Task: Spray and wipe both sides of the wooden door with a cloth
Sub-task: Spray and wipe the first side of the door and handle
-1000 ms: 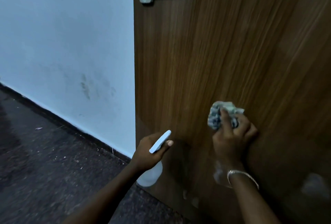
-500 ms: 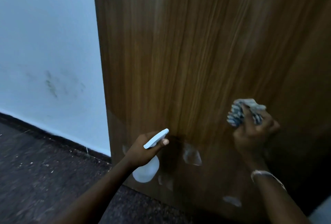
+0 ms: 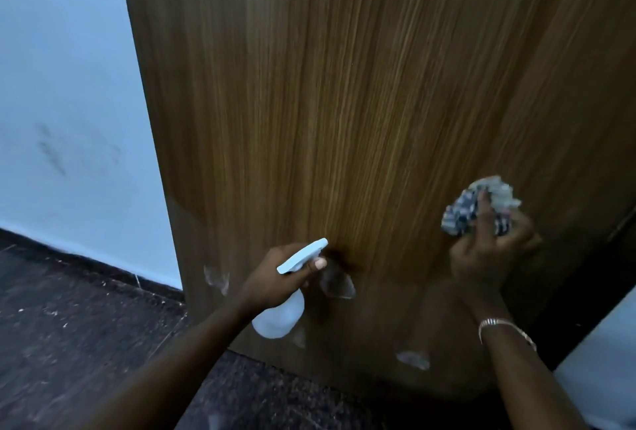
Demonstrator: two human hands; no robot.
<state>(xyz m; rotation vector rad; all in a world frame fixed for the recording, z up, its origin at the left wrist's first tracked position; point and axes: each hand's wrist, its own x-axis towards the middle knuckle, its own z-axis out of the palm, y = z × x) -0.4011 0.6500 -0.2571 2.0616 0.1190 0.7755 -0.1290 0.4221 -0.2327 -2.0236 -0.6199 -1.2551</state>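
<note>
Wood grain fills most of my view: the wooden door (image 3: 344, 103) stands upright, brown and streaked, with its free edge on the left against a pale blue wall (image 3: 69, 85) that carries a few dark scuffs. A dark speckled floor (image 3: 69, 343) runs under both, and a dark skirting (image 3: 86, 257) lines the foot of the wall.

The left grip (image 3: 275, 278) is clamped round the neck of a white spray bottle (image 3: 278, 319). The bottle's round body hangs below the fist, and its light blue spray head (image 3: 303, 256) points at the lower part of the door, just beside the wood. One fingertip shows right under that head.

The right grip (image 3: 488, 250) is curled round a crumpled cloth (image 3: 461, 213) patterned in dark and pale, with one finger laid across it. The cloth sits up at the door's face, to the right of the bottle and a little higher. The frame is blurred there, so I cannot tell whether it actually presses on the wood. A thin bracelet (image 3: 506, 326) circles that wrist.

Low on the door I see several pale wet patches (image 3: 337, 281) — one just beside the nozzle, one near the left edge, others below the bottle and towards the bottom. At the far lower right a pale surface (image 3: 599, 343) cuts into view; I cannot make out what it is
</note>
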